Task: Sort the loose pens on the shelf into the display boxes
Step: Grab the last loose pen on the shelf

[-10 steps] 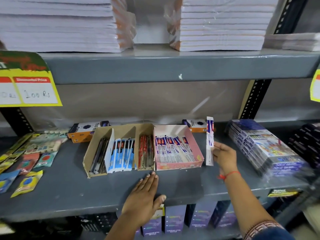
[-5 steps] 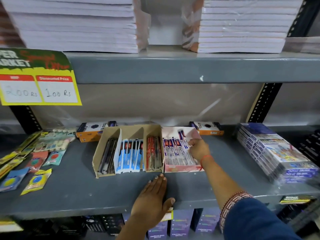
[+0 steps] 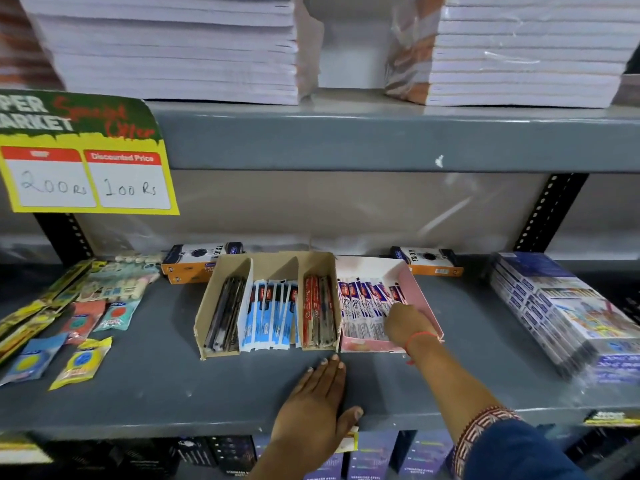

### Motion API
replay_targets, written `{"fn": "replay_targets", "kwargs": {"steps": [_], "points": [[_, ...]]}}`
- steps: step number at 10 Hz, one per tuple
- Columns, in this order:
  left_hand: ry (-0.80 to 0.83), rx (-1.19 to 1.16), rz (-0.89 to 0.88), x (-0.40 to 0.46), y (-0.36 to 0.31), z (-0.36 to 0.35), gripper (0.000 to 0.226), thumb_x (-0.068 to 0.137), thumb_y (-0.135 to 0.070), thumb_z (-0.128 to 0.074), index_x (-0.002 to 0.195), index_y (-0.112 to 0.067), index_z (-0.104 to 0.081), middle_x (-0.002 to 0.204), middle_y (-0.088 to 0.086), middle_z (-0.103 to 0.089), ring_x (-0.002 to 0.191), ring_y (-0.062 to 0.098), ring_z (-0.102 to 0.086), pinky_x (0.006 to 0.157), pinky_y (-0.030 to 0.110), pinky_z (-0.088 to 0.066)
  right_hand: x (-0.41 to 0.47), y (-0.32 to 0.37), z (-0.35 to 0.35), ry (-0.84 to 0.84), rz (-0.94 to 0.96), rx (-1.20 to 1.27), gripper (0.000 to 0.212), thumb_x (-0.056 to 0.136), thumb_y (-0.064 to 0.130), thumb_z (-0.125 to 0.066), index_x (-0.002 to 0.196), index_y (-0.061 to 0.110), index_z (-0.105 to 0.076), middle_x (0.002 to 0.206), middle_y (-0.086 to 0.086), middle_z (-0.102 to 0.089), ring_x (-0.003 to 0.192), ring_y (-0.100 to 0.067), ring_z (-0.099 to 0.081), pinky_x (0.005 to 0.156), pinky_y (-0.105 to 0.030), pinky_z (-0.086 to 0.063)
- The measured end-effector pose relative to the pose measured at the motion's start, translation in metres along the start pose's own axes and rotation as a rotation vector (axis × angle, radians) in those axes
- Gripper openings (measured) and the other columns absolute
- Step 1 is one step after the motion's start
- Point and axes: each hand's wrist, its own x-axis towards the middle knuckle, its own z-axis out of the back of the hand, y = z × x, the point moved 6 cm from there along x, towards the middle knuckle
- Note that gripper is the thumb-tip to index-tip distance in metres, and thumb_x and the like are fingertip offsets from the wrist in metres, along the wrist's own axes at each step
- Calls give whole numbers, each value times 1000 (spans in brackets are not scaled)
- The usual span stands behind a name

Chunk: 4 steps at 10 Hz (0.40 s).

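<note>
A pink display box (image 3: 420,299) sits mid-shelf, holding a row of white-and-purple packaged pens (image 3: 360,306). My right hand (image 3: 406,323) reaches into its right side, fingers curled down on the rightmost packaged pen. To its left stands a brown cardboard box (image 3: 277,263) with three compartments: dark pens (image 3: 225,310), blue-and-white packaged pens (image 3: 270,313) and red pens (image 3: 313,310). My left hand (image 3: 317,403) lies flat on the grey shelf (image 3: 156,386) in front of the boxes, holding nothing.
Two orange-and-black pen cartons (image 3: 197,259) (image 3: 427,261) lie behind the boxes. Small packets (image 3: 83,362) are spread at the left; a wrapped stack of colourful packs (image 3: 561,310) lies at the right. Notebook stacks (image 3: 173,46) fill the shelf above, and a yellow price sign (image 3: 86,168) hangs at the left.
My right hand carried a packaged pen from right of the pink box into it, then slid down toward the box's front. The left hand stayed flat on the shelf.
</note>
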Motion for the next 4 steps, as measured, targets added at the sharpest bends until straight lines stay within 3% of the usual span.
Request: {"fn": "replay_targets", "kwargs": {"steps": [2,4], "points": [[-6,-5,6,0,0,1,72,95,-58,-18,148,-16,6,158,0,10,144,14,10,111,25,14,-2,5,3,-64,-38,65,36,90,13,-41,120,1,-57,125,-20,-59,115,-35,-56,93,-41,-47],[-20,-38,8,-1,0,0,71,95,-59,-16,147,-16,7,158,0,11,143,14,13,111,26,12,-32,-4,11,-353,39,8,36,94,17,-38,127,6,-47,132,-12,-55,112,-32,-61,88,-40,-50]]}}
